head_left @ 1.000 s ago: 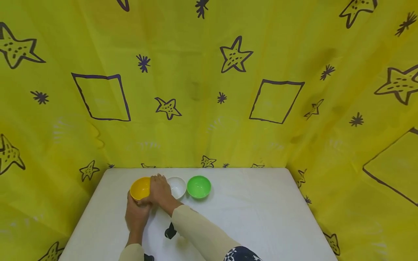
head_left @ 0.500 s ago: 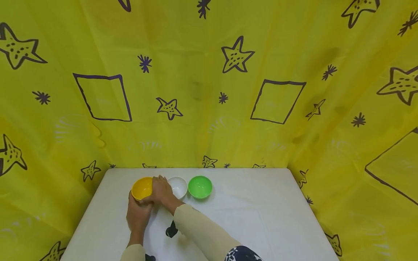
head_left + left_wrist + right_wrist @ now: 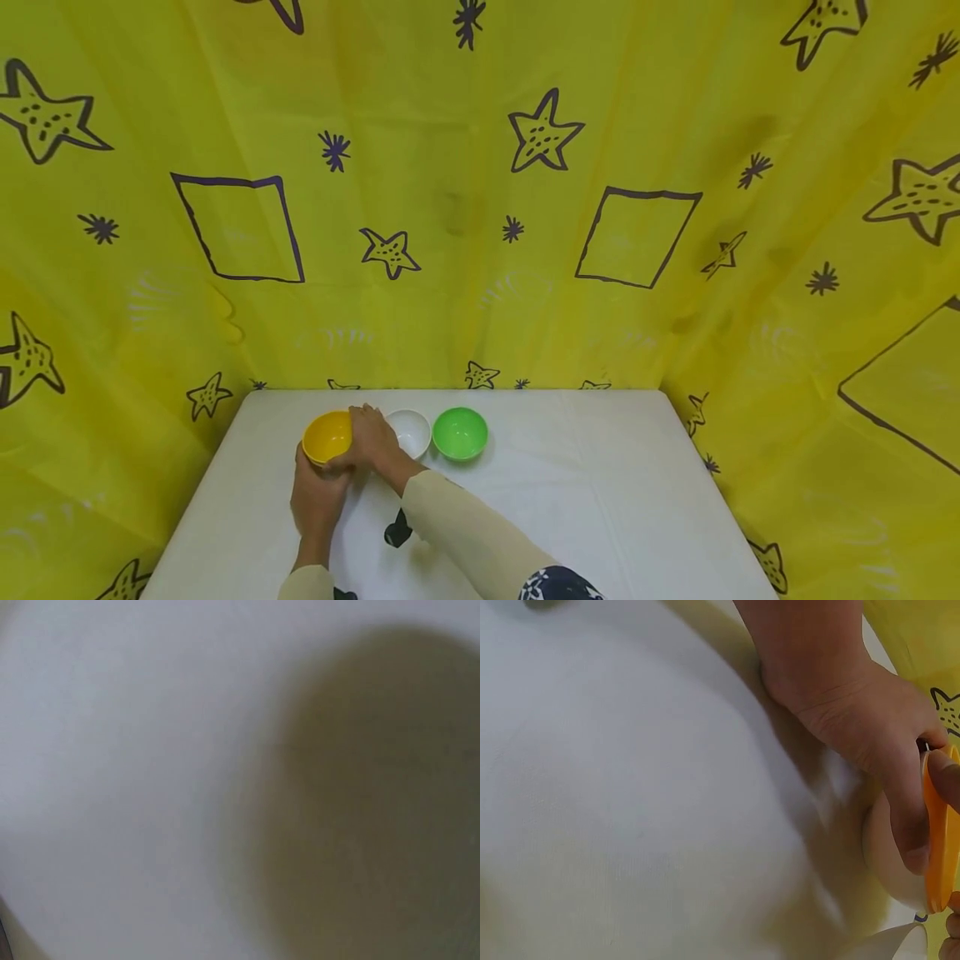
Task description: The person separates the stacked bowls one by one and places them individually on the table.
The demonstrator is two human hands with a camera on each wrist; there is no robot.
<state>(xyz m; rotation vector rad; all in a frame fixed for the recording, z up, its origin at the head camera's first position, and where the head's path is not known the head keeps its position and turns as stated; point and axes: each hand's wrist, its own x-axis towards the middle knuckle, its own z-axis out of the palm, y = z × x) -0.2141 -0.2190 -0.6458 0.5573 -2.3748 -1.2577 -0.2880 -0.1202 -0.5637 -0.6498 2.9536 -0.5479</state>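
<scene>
1. Both hands are on the yellow bowl (image 3: 327, 435), which sits near the far left corner of the surface (image 3: 600, 500), first in a row with a white bowl (image 3: 412, 430) and a green bowl (image 3: 460, 432).
2. The left hand (image 3: 317, 493) reaches forward, thumb curled on the near rim.
3. The right hand (image 3: 369, 442) crosses over, fingers wrapped on the right side (touching the white bowl's edge).
4. Judged: the grip looks set; the next move calls for a level lift.
</scene>
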